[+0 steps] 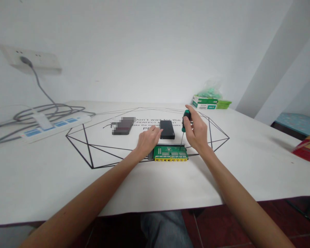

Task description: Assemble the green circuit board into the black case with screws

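Observation:
A green circuit board [170,152] with a row of yellow ports along its front edge lies in a dark metal casing [151,156] on the table before me. My right hand [196,129] is closed around the green-and-black handle of a screwdriver [186,119]. Its thin shaft points down, and the tip meets the board near its right end. At the board's back left corner, my left hand [148,140] grips the edge with bent fingers, partly hidden. Just behind the board lies a flat black cover [167,130], close to my left fingertips.
A dark phone-like slab [122,128], partly blurred out, lies left of the cover. A white power strip [57,128] with coiled grey cables [41,112] sits at far left. Green-and-white boxes [204,102] stand at the back right, a red package [308,146] at the right edge.

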Demonstrator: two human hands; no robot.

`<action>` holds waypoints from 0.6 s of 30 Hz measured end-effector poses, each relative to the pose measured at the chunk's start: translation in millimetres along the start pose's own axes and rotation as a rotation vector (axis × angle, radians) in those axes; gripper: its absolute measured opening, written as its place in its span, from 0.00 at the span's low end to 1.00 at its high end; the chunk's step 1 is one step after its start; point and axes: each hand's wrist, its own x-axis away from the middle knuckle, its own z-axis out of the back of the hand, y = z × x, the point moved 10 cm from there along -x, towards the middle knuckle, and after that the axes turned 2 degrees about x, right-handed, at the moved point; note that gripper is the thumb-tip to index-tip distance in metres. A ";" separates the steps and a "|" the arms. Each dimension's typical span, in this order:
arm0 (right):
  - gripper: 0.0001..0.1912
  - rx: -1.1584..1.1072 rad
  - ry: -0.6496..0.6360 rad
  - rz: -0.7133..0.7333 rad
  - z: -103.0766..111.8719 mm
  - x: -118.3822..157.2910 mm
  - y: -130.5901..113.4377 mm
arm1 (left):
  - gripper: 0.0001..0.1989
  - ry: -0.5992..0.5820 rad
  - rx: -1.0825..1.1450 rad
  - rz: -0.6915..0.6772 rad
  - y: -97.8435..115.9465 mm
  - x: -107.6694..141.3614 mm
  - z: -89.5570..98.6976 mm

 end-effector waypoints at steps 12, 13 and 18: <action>0.21 0.035 0.047 -0.023 4.7 -0.9 3.8 | 0.21 0.095 0.230 0.108 -36.6 -3.7 4.0; 0.21 0.045 0.058 -0.026 5.9 -0.9 4.0 | 0.22 0.116 0.240 0.121 -39.5 -4.4 7.6; 0.21 0.011 0.007 -0.015 0.4 -0.9 4.1 | 0.22 0.223 0.344 0.142 -41.7 -7.1 29.8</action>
